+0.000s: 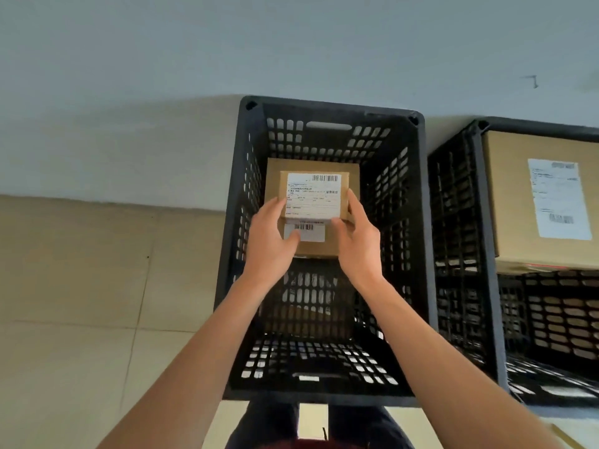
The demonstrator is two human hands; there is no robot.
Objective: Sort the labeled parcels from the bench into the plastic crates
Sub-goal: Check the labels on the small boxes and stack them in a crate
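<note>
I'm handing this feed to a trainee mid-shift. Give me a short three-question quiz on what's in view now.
1. True or false: both hands grip the small parcel over the black crate.
2. The large parcel in the right crate shows: A) no label B) a white label C) red tape across its top.
3. Fill in: under the small parcel lies another ____ box.

Key
1. True: left hand and right hand hold its two sides.
2. B
3. cardboard
</note>
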